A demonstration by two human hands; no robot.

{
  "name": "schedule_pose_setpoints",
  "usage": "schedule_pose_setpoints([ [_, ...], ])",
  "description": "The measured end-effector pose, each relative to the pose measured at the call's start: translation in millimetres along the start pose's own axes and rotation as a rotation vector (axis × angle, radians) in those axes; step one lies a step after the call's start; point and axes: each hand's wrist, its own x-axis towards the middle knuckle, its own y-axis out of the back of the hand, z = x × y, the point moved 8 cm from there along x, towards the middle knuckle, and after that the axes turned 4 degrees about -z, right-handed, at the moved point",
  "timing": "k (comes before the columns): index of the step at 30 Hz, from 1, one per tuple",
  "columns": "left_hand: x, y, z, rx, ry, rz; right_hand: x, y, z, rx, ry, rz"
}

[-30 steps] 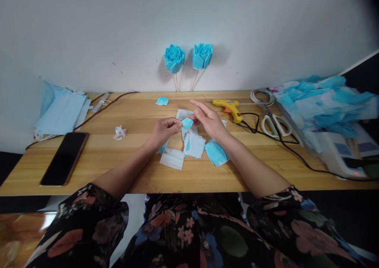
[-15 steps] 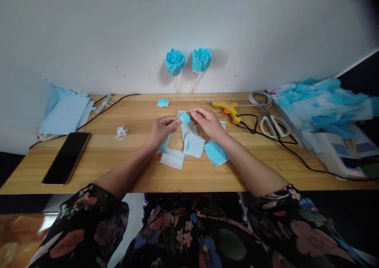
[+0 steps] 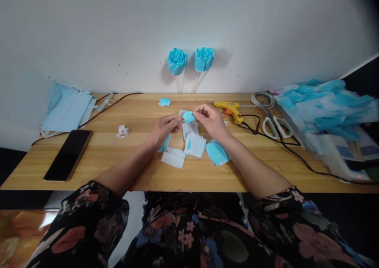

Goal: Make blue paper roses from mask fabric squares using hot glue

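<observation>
While it's held, the blue piece (image 3: 188, 117) looks creased.

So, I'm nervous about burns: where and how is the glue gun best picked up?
Probably by the handle, coming from the near right with the right hand: the glue gun points left, and its handle slants toward the person, away from the tip.

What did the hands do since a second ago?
The right hand has curled in its outstretched fingers and now pinches the right edge of the blue fabric piece. The left hand stays at the left edge. The blue flowers, yellow glue gun and smartphone stayed put.
</observation>
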Motion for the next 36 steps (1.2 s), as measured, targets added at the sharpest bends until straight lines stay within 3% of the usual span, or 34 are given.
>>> schedule_pose_setpoints([
  [15,5,4.0,-5,0.047,-0.007,0.046,-5,-3,-9,-0.113,0.066,0.007],
  [18,5,10.1,-4,0.044,-0.012,0.090,4,18,-16,-0.177,0.100,0.039],
  [20,5,15.3,-2,0.030,-0.032,0.140,11,49,-26,-0.324,0.110,0.124],
  [23,4,19.0,3,0.002,-0.061,0.188,17,96,-36,-0.766,-0.011,0.175],
  [25,3,19.2,5,-0.023,-0.065,0.204,15,120,-30,-1.130,-0.212,0.098],
  [27,2,18.6,6,-0.039,-0.066,0.209,8,133,-16,-1.357,-0.382,-0.017],
  [29,2,18.8,7,-0.049,-0.071,0.215,-2,139,3,-1.450,-0.547,-0.120],
  [31,3,20.4,7,-0.056,-0.075,0.227,-8,137,19,-1.467,-0.610,-0.178],
  [36,5,29.0,6,-0.084,-0.093,0.269,-8,136,34,-1.447,-0.612,-0.107],
])
